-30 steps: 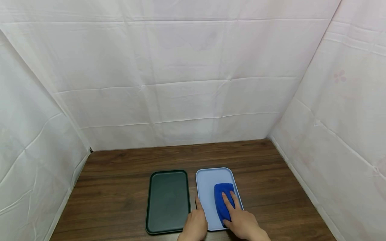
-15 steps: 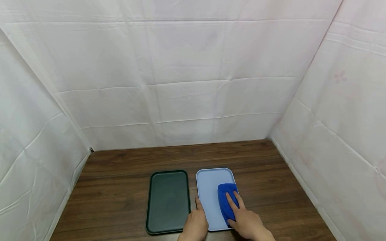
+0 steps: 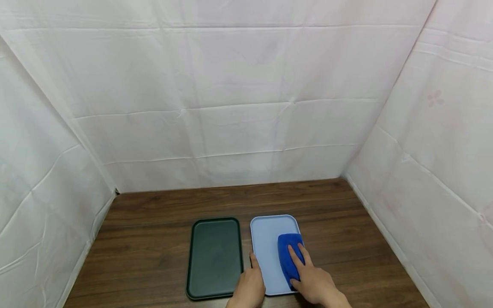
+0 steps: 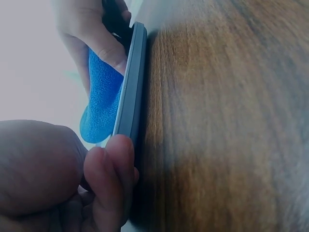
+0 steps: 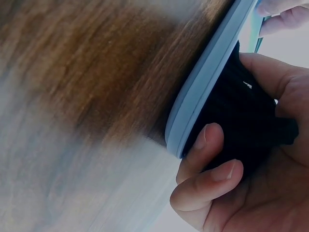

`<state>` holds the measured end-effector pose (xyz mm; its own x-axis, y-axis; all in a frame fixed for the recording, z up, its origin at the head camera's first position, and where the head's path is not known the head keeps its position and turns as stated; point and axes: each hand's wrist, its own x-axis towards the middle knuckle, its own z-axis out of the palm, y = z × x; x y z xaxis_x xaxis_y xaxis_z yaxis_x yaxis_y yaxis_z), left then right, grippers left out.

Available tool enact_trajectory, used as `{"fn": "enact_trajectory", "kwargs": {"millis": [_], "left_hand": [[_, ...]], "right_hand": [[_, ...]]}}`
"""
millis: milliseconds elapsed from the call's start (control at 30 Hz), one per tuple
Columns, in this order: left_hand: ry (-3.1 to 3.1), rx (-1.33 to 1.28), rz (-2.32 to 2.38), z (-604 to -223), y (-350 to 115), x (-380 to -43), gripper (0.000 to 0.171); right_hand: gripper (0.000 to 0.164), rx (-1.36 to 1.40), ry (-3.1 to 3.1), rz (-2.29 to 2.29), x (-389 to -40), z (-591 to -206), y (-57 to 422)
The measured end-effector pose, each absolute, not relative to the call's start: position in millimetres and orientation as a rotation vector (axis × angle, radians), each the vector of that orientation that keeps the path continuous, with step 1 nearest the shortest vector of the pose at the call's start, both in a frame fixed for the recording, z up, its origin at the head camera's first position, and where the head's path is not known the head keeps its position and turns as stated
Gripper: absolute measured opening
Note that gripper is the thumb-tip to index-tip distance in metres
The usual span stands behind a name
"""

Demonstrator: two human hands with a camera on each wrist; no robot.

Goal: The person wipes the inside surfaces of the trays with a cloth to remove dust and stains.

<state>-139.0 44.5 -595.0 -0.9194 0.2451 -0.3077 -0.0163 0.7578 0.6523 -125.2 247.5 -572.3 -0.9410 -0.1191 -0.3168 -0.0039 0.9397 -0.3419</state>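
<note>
A light blue tray (image 3: pixel 265 239) lies on the wooden table at the near centre. My left hand (image 3: pixel 249 285) holds its left edge, one finger stretched along the outside of the rim. In the left wrist view, its other fingers (image 4: pixel 112 169) curl at the tray's side. On the tray's right half is a fuzzy blue cloth (image 3: pixel 286 256). My right hand (image 3: pixel 313 282) grips this cloth from above, two fingers spread over it and the thumb at its near end. A black fabric part (image 5: pixel 241 121) of it shows under the palm in the right wrist view.
A dark green tray (image 3: pixel 215 256) lies just left of the light blue one, a narrow gap between them. White fabric sheets (image 3: pixel 231 128) wall off the back and both sides of the brown wooden table (image 3: pixel 146 239).
My right hand and the blue cloth have moved slightly to the right, up to the tray's right rim, then stayed nearly still. The left hand and both trays hold their places.
</note>
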Motion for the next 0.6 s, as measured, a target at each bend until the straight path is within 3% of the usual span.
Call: {"fn": "enact_trajectory", "kwargs": {"millis": [600], "left_hand": [[2.606,0.168,0.939,-593.6,45.6,-137.0,0.078]], "right_hand": [[0.087,-0.091,2.786,-0.494,-146.6,-571.3,245.6]]}}
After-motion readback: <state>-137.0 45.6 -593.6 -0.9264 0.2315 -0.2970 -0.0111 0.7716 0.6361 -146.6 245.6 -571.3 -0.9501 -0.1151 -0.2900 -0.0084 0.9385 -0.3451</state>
